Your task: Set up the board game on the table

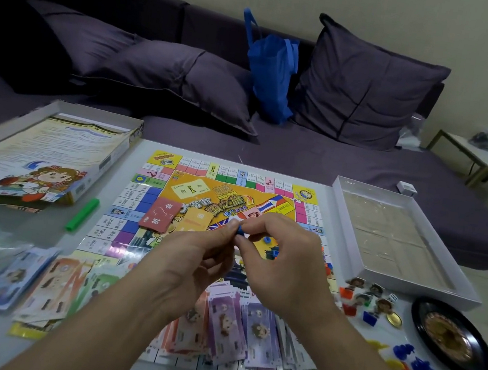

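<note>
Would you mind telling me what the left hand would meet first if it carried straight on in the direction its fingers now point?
The left hand points up and right, so it would almost at once meet the right hand, whose fingertips pinch the same small blue piece. Depth is unclear.

"机会" — red card [160, 215]

Over the game board [225, 201] on the table [43, 239], the left hand [195, 259] and right hand [275, 263] meet, fingertips pinching a small blue piece [240, 231] between them. Play money [227, 322] lies fanned under the wrists. A roulette wheel [450, 339] sits right, near character pawns [367, 297], beside an open box tray [397, 236].
</note>
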Action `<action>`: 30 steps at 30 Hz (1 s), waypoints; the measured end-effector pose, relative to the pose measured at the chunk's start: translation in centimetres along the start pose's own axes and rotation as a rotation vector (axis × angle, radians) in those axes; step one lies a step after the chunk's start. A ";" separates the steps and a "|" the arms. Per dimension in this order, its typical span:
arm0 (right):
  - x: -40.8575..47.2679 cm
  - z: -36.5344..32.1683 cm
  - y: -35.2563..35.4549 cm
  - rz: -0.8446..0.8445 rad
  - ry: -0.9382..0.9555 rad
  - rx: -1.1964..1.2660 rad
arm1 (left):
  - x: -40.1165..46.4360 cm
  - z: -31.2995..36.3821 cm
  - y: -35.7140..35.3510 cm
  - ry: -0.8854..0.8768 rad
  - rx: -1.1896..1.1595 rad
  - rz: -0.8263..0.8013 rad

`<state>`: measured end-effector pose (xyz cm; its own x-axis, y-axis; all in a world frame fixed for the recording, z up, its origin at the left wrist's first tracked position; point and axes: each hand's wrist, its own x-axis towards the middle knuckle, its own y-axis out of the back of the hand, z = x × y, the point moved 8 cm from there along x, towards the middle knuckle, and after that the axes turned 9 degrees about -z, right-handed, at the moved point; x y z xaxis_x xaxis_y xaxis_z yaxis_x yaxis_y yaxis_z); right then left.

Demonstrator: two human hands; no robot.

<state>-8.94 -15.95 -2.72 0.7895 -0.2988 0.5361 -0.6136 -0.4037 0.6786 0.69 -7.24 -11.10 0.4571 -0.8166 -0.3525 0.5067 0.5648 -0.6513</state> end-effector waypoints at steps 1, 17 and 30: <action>0.1 0.1 0.0 -0.006 -0.010 0.014 | 0.0 0.0 0.0 -0.003 0.002 -0.003; -1.5 12.3 -2.9 -0.375 -0.643 -0.463 | 0.6 0.2 0.7 -0.043 0.118 0.023; 0.3 9.4 -1.4 -0.129 -0.592 0.133 | 0.9 1.1 0.8 -0.097 0.194 0.030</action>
<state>-7.74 -23.61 -8.25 0.7543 -0.6539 0.0585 -0.5358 -0.5616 0.6305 2.31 -7.32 -11.21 0.5373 -0.7891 -0.2976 0.6188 0.6086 -0.4966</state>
